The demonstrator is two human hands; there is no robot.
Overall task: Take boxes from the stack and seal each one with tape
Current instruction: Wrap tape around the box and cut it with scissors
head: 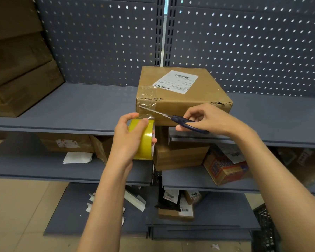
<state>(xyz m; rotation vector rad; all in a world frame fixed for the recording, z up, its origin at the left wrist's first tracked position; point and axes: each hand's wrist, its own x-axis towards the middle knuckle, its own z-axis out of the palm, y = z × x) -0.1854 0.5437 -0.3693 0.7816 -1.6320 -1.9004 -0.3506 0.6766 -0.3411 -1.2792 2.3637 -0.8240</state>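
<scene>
Several cardboard boxes (pixel 20 70) crowd our upper left, partly cut off. Our box (pixel 182 95) sits on the grey shelf (pixel 80 106). Left hand (pixel 129 137) fingers grip the yellow tape roll (pixel 144 140); right hand (pixel 207 119) fingers clamp scissors (pixel 182 120) at the clear tape strip. Label print is unreadable.

Brown cardboard box (pixel 184 95) upright at the front edge of the upper grey shelf, near centre frame, white barcode label on top toward 1 o'clock, top front edge torn at both corners, clear tape (pixel 147 99) stuck over the corner at 9 o'clock and stretched down to the roll. Yellow tape roll (pixel 144 139) on edge just below the box at 7 o'clock, strip still joined to it. More brown boxes (pixel 20 77) stacked on the same shelf at 9 o'clock, well apart from the first.
</scene>
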